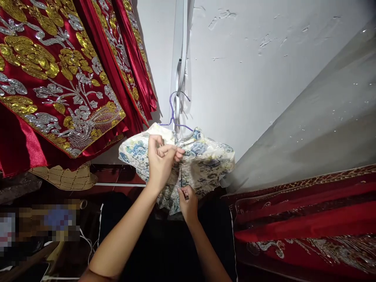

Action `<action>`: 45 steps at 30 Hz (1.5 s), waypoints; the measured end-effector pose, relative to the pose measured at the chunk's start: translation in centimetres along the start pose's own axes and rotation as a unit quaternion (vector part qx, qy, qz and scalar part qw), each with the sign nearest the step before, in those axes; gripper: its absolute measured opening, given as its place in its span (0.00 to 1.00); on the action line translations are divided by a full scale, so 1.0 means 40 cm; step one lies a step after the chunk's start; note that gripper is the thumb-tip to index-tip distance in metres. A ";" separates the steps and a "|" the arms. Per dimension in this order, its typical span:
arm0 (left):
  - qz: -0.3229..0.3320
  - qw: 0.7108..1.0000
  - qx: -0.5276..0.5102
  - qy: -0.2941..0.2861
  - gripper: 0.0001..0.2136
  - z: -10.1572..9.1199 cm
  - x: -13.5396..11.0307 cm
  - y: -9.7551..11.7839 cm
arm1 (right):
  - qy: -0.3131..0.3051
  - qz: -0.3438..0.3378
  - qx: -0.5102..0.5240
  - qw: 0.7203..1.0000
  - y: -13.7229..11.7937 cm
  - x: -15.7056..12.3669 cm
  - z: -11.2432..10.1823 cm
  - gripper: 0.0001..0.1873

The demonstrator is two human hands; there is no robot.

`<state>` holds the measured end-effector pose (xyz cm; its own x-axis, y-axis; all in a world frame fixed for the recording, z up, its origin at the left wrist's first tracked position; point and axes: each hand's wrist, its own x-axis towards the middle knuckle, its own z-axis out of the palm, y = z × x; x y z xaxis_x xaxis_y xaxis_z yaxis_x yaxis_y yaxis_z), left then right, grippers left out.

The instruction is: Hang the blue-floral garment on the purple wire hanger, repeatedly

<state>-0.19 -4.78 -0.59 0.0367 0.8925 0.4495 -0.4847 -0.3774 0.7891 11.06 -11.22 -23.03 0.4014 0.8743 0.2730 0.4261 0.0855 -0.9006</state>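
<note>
Hanger: head view; purple hanger [172, 117], its hook up at a pale strip [182, 43] in front of the white wall [235, 74].
Garment: patterned garment [205, 150], cream with blue flowers, on the hanger and spreading below it to both sides; a dark strip [181, 178] runs down its middle.
Left hand: left hand [161, 158] just below the hanger, thumb and fingertips drawn together at the upper middle of the garment; I can't tell whether they have hold of cloth or strip.
Right hand: right hand [188, 201] farther below the hanger, thumb and forefinger pinching the garment near the lower end of the dark strip.
Red cloth: embroidered red cloth [26, 58], gold and silver flowers, hanging left of the hanger, apart from it.
Other red fabric: second red fabric [308, 219], glittering trim, well right of the hanger and lower.
Tan piece: tan piece with a crisscross pattern [70, 178], low left of the hanger, under the embroidered cloth.
Trousers: black trousers [164, 243] on the person, beneath the hanger and both forearms.
</note>
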 end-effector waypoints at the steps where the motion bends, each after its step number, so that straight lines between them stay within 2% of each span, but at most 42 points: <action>1: 0.013 1.000 -0.002 -0.013 0.18 0.011 0.022 0.020 | -0.006 0.000 0.001 1.000 0.004 -0.001 -0.007 0.17; 4: 0.021 0.999 0.007 -0.047 0.18 0.031 0.062 0.060 | -0.037 0.000 0.015 0.999 0.001 0.006 -0.032 0.18; 7: 0.003 0.996 0.030 -0.087 0.16 0.029 0.060 0.067 | -0.070 -0.004 0.042 0.997 -0.055 0.043 -0.080 0.16; 10: 0.001 0.994 0.054 -0.097 0.15 0.015 0.035 0.057 | -0.048 -0.017 0.098 0.994 -0.195 0.125 -0.154 0.17; 12: -0.002 0.993 0.065 -0.095 0.15 0.006 0.019 0.049 | -0.033 -0.071 0.105 0.991 -0.315 0.193 -0.198 0.22; 14: -0.001 0.994 0.072 -0.087 0.15 0.001 0.007 0.041 | -0.067 -0.138 0.102 0.983 -0.422 0.253 -0.219 0.25; 16: 0.003 0.995 0.074 -0.065 0.14 -0.005 0.001 0.034 | -0.106 -0.170 0.084 0.976 -0.490 0.290 -0.212 0.16; 18: -0.001 0.997 0.070 -0.042 0.15 -0.011 -0.001 0.026 | -0.110 -0.184 0.063 0.975 -0.517 0.300 -0.186 0.08; 23: -0.036 0.999 0.034 -0.003 0.16 -0.027 -0.005 -0.021 | -0.036 -0.239 0.037 0.970 -0.522 0.273 -0.126 0.11; 25: -0.050 0.998 0.036 0.021 0.16 -0.036 -0.017 -0.056 | -0.014 -0.227 0.065 0.972 -0.536 0.272 -0.131 0.10; 27: -0.077 0.995 0.051 0.026 0.17 -0.052 -0.045 -0.098 | 0.035 -0.198 0.114 0.973 -0.549 0.281 -0.164 0.09; 30: -0.123 0.989 0.075 0.018 0.16 -0.088 -0.112 -0.159 | 0.157 -0.168 0.193 0.954 -0.531 0.302 -0.258 0.09; 32: -0.142 0.985 0.091 0.019 0.16 -0.111 -0.150 -0.185 | 0.215 -0.141 0.265 0.929 -0.484 0.307 -0.334 0.10; 34: -0.122 0.985 0.114 0.032 0.15 -0.128 -0.159 -0.190 | 0.211 -0.094 0.372 0.899 -0.416 0.299 -0.399 0.11; 36: -0.045 0.985 0.153 0.070 0.16 -0.139 -0.124 -0.180 | 0.157 -0.018 0.489 0.858 -0.336 0.277 -0.437 0.12; 38: 0.057 0.969 0.205 0.126 0.22 -0.150 -0.047 -0.163 | 0.141 0.049 0.561 0.815 -0.256 0.245 -0.443 0.12; 40: 0.120 0.944 0.257 0.167 0.29 -0.162 0.049 -0.150 | 0.156 0.099 0.577 0.796 -0.181 0.207 -0.423 0.11; 41: 0.125 0.938 0.279 0.166 0.28 -0.169 0.096 -0.146 | 0.168 0.116 0.572 0.794 -0.148 0.189 -0.405 0.10; 43: 0.084 0.945 0.277 0.154 0.20 -0.186 0.167 -0.144 | 0.177 0.143 0.556 0.800 -0.093 0.155 -0.365 0.08; 45: 0.024 0.959 0.242 0.147 0.11 -0.210 0.197 -0.144 | 0.167 0.164 0.544 0.806 -0.057 0.128 -0.323 0.06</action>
<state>-4.45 6.50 -5.10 -0.2578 0.8756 0.4085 -0.0151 -0.4265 0.9044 22.60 -13.11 -15.19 0.6209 0.7733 -0.1280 -0.6373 0.4030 -0.6568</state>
